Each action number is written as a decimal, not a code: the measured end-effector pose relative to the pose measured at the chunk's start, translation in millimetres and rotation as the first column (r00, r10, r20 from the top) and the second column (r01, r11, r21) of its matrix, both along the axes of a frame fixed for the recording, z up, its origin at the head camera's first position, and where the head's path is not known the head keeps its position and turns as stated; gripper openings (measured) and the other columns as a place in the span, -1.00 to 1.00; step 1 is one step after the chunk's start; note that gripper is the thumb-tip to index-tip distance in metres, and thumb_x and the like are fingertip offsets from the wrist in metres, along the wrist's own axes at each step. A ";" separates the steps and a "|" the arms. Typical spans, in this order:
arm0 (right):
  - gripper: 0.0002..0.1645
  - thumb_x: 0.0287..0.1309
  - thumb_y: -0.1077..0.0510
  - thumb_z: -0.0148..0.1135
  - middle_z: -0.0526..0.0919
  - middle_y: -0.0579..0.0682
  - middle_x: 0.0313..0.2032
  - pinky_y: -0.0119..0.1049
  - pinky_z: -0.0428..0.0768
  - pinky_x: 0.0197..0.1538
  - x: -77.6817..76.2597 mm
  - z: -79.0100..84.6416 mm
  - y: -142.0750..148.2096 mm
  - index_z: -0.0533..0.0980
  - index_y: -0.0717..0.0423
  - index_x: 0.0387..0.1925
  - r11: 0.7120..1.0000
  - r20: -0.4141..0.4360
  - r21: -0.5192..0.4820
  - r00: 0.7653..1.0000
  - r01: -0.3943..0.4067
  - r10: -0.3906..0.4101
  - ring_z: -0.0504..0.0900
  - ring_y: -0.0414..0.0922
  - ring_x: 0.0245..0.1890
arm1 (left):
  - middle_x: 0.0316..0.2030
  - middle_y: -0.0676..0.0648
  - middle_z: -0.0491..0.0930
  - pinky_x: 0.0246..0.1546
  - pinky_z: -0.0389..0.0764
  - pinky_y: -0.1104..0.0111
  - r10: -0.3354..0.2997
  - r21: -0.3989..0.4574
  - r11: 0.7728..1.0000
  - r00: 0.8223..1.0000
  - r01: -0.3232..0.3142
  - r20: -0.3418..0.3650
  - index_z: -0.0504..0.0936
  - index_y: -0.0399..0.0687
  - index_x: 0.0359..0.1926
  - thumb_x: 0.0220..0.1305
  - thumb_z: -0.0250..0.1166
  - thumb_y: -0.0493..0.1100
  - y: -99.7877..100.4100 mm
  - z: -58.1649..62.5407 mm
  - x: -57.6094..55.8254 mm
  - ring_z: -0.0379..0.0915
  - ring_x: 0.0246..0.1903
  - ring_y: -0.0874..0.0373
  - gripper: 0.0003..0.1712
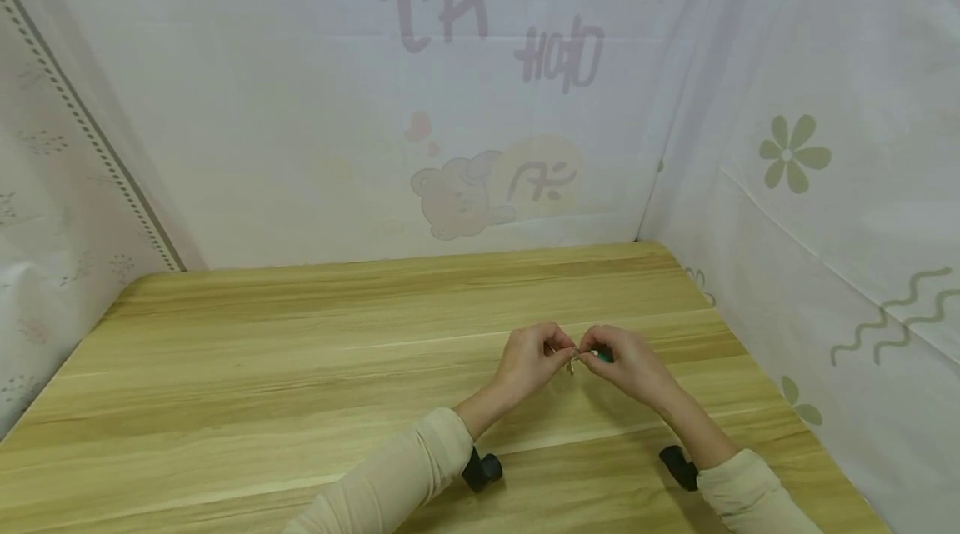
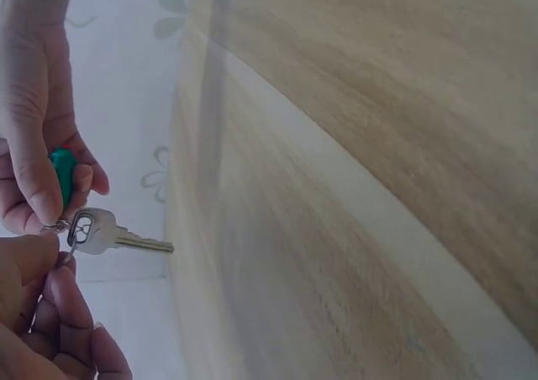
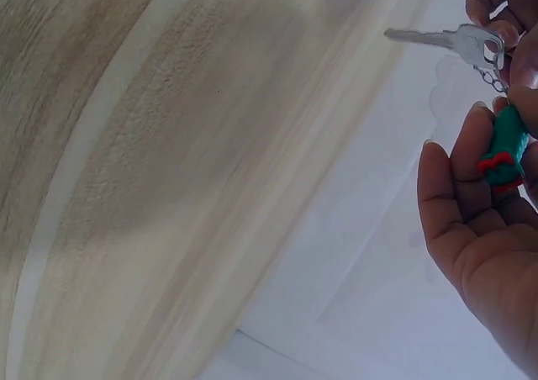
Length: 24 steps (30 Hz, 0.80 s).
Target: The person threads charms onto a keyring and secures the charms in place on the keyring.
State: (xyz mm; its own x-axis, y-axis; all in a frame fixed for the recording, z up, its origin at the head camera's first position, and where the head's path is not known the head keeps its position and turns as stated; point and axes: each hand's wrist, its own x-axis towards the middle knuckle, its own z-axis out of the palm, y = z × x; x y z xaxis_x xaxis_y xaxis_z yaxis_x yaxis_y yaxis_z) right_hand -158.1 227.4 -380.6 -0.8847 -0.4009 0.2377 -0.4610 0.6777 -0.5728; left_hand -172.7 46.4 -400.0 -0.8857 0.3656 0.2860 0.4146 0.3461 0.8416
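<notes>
Both hands meet above the right part of the table. My left hand [image 1: 525, 363] pinches a thin metal key ring between thumb and finger. From that ring hangs a silver key [image 2: 99, 232], its blade pointing down toward the tabletop. My right hand [image 1: 630, 363] holds a small green keychain charm [image 3: 508, 136] with red parts at one end, the fingers curled around it. A short metal chain [image 3: 493, 81] links charm and key. The fingertips of the two hands almost meet at the ring, and they partly hide it.
The wood-grain table [image 1: 262, 384] spreads out below the hands. White printed cloth [image 1: 300, 142] stands at the back and along both sides of it. A dark wrist device [image 1: 482, 470] sits by the left sleeve, and another [image 1: 678, 467] by the right sleeve.
</notes>
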 end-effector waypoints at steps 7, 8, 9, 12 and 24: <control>-0.91 0.14 0.32 0.25 0.59 -0.12 -0.43 -0.44 0.40 -0.51 0.9 -0.1 0.4 0.54 0.07 -0.40 0.997 0.038 -0.077 0.999 0.002 0.001 0.34 -0.32 -0.56 | -0.46 -0.04 0.66 -0.62 0.41 0.56 -0.006 0.094 0.996 0.996 -0.002 0.086 0.65 -0.14 -0.37 0.19 0.31 -0.24 -1.0 -1.7 -0.5 0.38 -0.62 0.39 -0.95; -0.91 0.13 0.32 0.25 0.59 -0.12 -0.43 -0.44 0.41 -0.51 0.8 0.0 0.4 0.54 0.07 -0.40 0.997 0.037 -0.075 0.999 0.002 0.001 0.34 -0.32 -0.56 | -0.46 -0.04 0.66 -0.62 0.42 0.56 -0.005 0.089 0.996 0.997 -0.002 0.081 0.65 -0.14 -0.37 0.19 0.31 -0.24 -1.1 -2.0 -0.6 0.38 -0.62 0.39 -0.95; -0.91 0.14 0.31 0.25 0.59 -0.12 -0.43 -0.44 0.41 -0.50 0.6 0.1 0.4 0.54 0.08 -0.41 0.997 0.034 -0.071 0.999 0.001 0.002 0.35 -0.32 -0.55 | -0.46 -0.04 0.66 -0.61 0.42 0.56 -0.004 0.080 0.997 0.997 -0.002 0.073 0.65 -0.14 -0.37 0.19 0.32 -0.24 -1.2 -2.1 -0.5 0.38 -0.61 0.39 -0.95; -0.88 0.12 0.31 0.26 0.58 -0.14 -0.45 -0.44 0.44 -0.46 -0.1 -0.5 0.4 0.53 0.06 -0.44 0.999 0.024 -0.037 1.000 0.000 0.001 0.36 -0.33 -0.53 | -0.45 -0.03 0.67 -0.60 0.43 0.57 -0.003 0.033 0.999 0.999 0.002 0.035 0.65 -0.15 -0.36 0.17 0.33 -0.25 -1.2 -1.5 -0.1 0.38 -0.60 0.40 -0.95; -0.89 0.10 0.28 0.30 0.59 -0.15 -0.44 -0.44 0.44 -0.43 -0.3 -0.3 -1.1 0.54 0.04 -0.44 0.999 -0.002 0.032 1.000 -0.002 0.002 0.37 -0.33 -0.51 | -0.45 -0.01 0.67 -0.60 0.43 0.58 -0.013 -0.026 1.000 1.000 0.013 -0.010 0.66 -0.18 -0.37 0.17 0.33 -0.25 -0.6 0.1 1.6 0.36 -0.60 0.41 -0.93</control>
State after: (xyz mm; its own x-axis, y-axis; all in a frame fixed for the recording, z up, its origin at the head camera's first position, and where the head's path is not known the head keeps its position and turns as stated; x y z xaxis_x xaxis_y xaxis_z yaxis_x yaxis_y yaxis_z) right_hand -158.5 226.3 -380.8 -0.8833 -0.4104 0.2266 -0.4638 0.6946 -0.5500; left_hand -171.1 45.8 -399.9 -0.8781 0.3844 0.2850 0.4275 0.3626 0.8281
